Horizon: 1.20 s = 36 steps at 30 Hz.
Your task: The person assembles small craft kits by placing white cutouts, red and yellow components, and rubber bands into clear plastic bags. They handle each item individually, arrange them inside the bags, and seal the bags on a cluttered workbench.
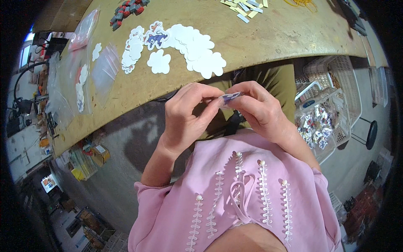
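In front of my lap, just off the table's near edge, both hands pinch one small die-cut paper piece [230, 97] with a purple print. Thumb and fingers of my left hand [188, 114] grip its left side. My right hand [263, 110] closes on its right side and hides part of it. Something clear and shiny shows around the piece, perhaps thin plastic; I cannot tell for certain. On the table beyond lie overlapping white scalloped cutouts [197, 48], a printed cutout with a purple figure [156, 38] and a single white cutout [159, 62].
Clear plastic bags [105, 69] lie at the table's left, near a bag holding cutouts [81, 90]. Grey-and-red small parts [126, 12] and yellow and pale strips [245, 7] sit farther back. At right, white plastic baskets [344, 80] stand by a container of packed pieces [315, 126].
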Tool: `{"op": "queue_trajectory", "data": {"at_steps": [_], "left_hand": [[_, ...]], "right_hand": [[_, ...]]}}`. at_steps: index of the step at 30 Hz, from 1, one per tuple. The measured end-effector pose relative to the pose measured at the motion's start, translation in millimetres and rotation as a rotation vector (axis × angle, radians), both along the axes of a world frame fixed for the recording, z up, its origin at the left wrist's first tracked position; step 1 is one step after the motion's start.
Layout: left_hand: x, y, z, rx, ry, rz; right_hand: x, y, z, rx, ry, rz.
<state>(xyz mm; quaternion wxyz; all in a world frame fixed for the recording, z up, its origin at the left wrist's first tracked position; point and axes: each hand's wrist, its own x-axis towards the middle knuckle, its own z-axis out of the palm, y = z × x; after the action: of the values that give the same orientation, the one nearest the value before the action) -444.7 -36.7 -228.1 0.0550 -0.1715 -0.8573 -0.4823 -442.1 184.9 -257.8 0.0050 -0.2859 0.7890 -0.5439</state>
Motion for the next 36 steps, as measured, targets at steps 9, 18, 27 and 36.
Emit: {"op": "queue_trajectory", "data": {"at_steps": [9, 18, 27, 36], "left_hand": [[-1.4, -5.9, 2.7, -0.365, 0.099, -0.193], [-2.5, -10.3, -18.0, -0.214, 0.115, -0.224], [-7.2, -28.8, -2.1, -0.133, 0.131, -0.141], [-49.0, -83.8, -28.4, -0.536, 0.198, 0.254]], "right_hand": [[-0.4, 2.9, -0.7, 0.086, -0.009, 0.074], [-11.4, 0.0, -2.4, 0.117, 0.207, 0.048], [2.5, 1.0, 6.4, 0.339, 0.159, 0.027], [-2.5, 4.9, 0.8, 0.317, 0.183, 0.044]]}}
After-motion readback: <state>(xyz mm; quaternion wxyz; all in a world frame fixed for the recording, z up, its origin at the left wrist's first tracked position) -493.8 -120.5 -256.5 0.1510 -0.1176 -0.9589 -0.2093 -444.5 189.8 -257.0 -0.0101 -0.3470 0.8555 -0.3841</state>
